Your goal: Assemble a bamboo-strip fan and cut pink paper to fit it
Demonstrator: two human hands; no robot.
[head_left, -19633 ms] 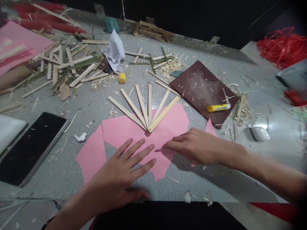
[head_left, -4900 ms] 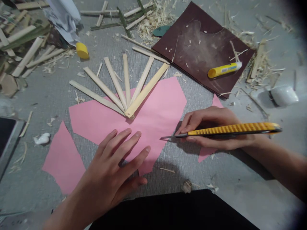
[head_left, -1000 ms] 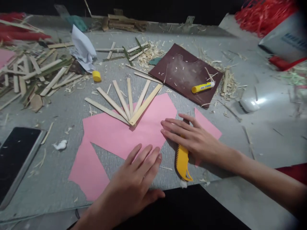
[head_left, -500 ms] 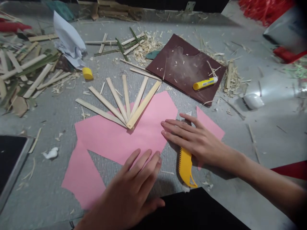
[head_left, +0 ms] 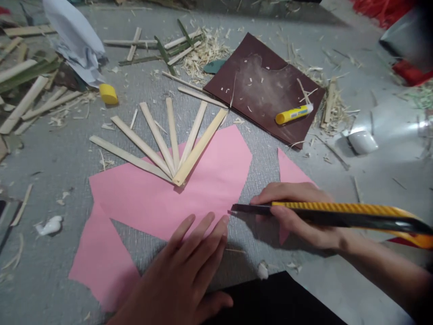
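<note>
My right hand [head_left: 301,216] grips a yellow and black utility knife [head_left: 338,214]. Its dark blade points left, with the tip at the right edge of a large pink paper sheet [head_left: 209,194]. Fingers stretched out, my left hand [head_left: 189,266] rests with its fingertips on the lower edge of that sheet. A fan frame of several flat bamboo sticks [head_left: 199,149], joined at the bottom, lies over the paper's upper part. One pink offcut [head_left: 104,262] lies at the lower left, and another pink piece [head_left: 291,167] is partly hidden behind my right hand.
A dark maroon board [head_left: 257,90] carries a yellow glue stick [head_left: 293,114]; the yellow cap [head_left: 108,94] lies apart at left. Crumpled white paper [head_left: 76,45], bamboo strips [head_left: 23,104] and shavings [head_left: 206,54] litter the table. A black sheet [head_left: 270,298] lies at the front.
The knife, lying under my right hand before, is now lifted and gripped, its blade turned to the paper's right edge. My left hand stays on the paper. The view has shifted slightly.
</note>
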